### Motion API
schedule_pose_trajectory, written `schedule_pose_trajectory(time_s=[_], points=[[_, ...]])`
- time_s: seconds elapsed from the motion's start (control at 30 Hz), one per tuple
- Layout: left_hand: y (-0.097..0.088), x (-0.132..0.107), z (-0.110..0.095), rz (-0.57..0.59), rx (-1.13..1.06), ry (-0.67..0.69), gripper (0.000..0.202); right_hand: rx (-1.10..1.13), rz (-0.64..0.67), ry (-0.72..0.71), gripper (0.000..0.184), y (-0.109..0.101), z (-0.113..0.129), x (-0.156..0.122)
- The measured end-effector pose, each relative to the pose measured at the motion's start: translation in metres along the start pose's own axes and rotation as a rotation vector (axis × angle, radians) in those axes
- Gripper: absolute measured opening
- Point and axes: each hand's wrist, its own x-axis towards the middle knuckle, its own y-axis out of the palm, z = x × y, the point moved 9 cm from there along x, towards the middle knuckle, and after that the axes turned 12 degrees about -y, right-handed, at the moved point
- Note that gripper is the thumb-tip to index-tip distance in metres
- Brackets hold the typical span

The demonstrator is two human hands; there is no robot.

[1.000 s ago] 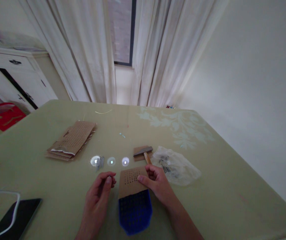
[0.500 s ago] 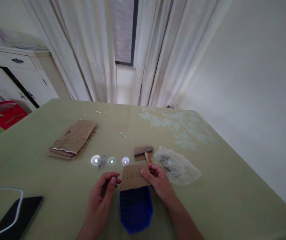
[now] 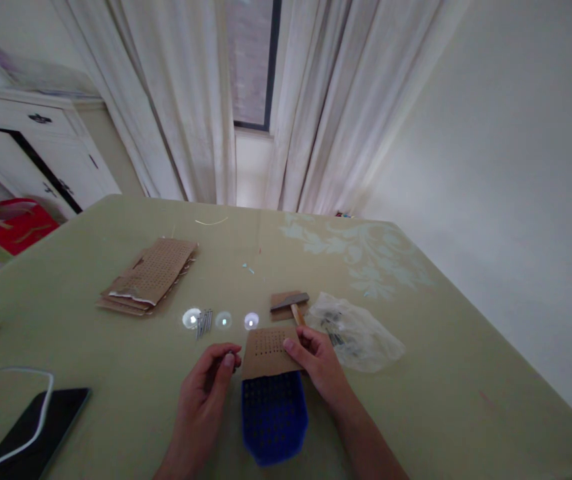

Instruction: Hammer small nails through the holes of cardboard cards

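Observation:
A brown cardboard piece with rows of small holes (image 3: 266, 350) lies over the far end of a blue perforated block (image 3: 273, 417) on the green table. My right hand (image 3: 316, 367) presses its fingers on the cardboard's right side. My left hand (image 3: 211, 380) is beside the cardboard's left edge, thumb and forefinger pinched on a small dark thing, too small to name. Loose nails (image 3: 203, 323) lie just beyond my left hand. A small hammer (image 3: 291, 305) lies beyond the cardboard, its wooden handle reaching my right fingers.
A stack of perforated cardboard pieces (image 3: 149, 277) lies at the left middle. A crumpled clear plastic bag (image 3: 356, 330) holding nails lies at the right. A dark phone with a white cable (image 3: 31, 427) is near the front left. Curtains and a white cabinet (image 3: 26, 153) stand behind.
My right hand has slid the cardboard piece away from me along the blue block, so more blue shows. My left hand moved slightly towards the cardboard.

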Motion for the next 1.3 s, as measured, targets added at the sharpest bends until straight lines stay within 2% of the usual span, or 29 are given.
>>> schedule_pose_trajectory(time_s=[0.17,0.3,0.5,0.63,1.1,1.3], points=[[-0.01,-0.003,-0.015,-0.104,-0.009,0.137,0.031,-0.007,-0.017,0.02,0.046,-0.003,-0.006,-0.001],[-0.012,0.0,-0.024,-0.134,-0.035,0.187,0.018,-0.013,-0.001,0.008,0.045,-0.001,-0.006,0.0],[0.006,0.01,-0.041,-0.011,0.097,0.234,0.012,0.007,0.001,0.006,0.047,0.0,-0.007,0.001],[0.011,0.012,-0.044,-0.02,0.217,0.245,0.015,0.005,-0.01,0.007,0.048,-0.001,-0.006,0.001],[0.019,0.004,-0.058,0.044,0.225,0.412,0.013,0.004,0.002,0.012,0.047,0.001,-0.007,0.001],[0.019,0.004,-0.057,0.06,0.227,0.418,0.013,-0.005,0.015,0.014,0.048,0.003,-0.005,0.0]])
